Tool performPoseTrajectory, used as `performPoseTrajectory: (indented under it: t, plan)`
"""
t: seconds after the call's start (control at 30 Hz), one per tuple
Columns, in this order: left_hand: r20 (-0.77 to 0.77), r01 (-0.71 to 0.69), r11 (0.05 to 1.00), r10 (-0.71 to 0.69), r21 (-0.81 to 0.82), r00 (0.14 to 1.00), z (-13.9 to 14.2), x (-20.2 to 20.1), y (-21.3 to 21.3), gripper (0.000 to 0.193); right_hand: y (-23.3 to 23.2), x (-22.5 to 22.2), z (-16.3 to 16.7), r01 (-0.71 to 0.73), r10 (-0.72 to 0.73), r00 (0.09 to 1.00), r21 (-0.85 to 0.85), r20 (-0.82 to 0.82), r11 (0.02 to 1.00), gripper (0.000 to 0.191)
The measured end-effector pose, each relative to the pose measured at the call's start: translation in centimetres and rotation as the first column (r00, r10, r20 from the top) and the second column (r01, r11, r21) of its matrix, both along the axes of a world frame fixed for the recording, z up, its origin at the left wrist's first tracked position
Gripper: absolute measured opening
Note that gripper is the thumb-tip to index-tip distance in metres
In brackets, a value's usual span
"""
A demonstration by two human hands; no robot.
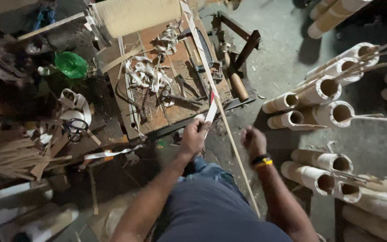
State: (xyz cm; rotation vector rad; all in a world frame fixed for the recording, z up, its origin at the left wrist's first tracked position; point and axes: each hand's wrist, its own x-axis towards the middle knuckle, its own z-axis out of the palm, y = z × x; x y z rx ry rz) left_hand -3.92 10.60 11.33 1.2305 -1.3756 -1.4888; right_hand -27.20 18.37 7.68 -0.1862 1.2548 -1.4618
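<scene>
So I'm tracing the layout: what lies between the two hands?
In the head view, a thin bamboo stick slants between the left hand and right hand, over bare floor.

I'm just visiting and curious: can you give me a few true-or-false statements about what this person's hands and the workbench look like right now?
1. The left hand grips a white strip with a red mark. True.
2. The right hand holds scissors. False: it is a closed fist beside a thin stick; scissors lie at the left.
3. The right wrist wears a black-and-yellow band. True.
4. The workbench is bare. False: shavings and tools cover it.
5. Bamboo tubes lie at the right. True.
</scene>
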Motion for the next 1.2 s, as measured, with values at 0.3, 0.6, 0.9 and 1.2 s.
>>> performPoseTrajectory:
  t: [0.3,0.6,0.9,1.2]
  plan:
    - [0.126,-0.032,0.995,0.044,-0.093,0.991,0.9,0.9,3.5,0.03,-13.6,4.8,11.2,-0.32,0.321,0.86,0.071,-0.396,0.945,0.023]
    - [0.229,-0.022,0.997,0.038,-0.071,0.973,4.7,1.2,4.0,0.03,-14.0,4.8,12.1,-0.385,0.334,0.737,0.042,-0.587,0.922,0.017]
    - [0.376,-0.068,0.99,0.109,-0.122,0.92,11.1,-1.1,6.2,0.025,-9.1,2.5,6.9,-0.393,0.237,0.76,-0.138,-0.605,0.909,0.027]
    - [0.476,0.012,0.984,0.077,-0.18,0.876,15.8,-4.5,7.6,0.024,-7.3,1.0,4.1,-0.296,0.242,0.922,-0.147,-0.301,0.944,0.017]
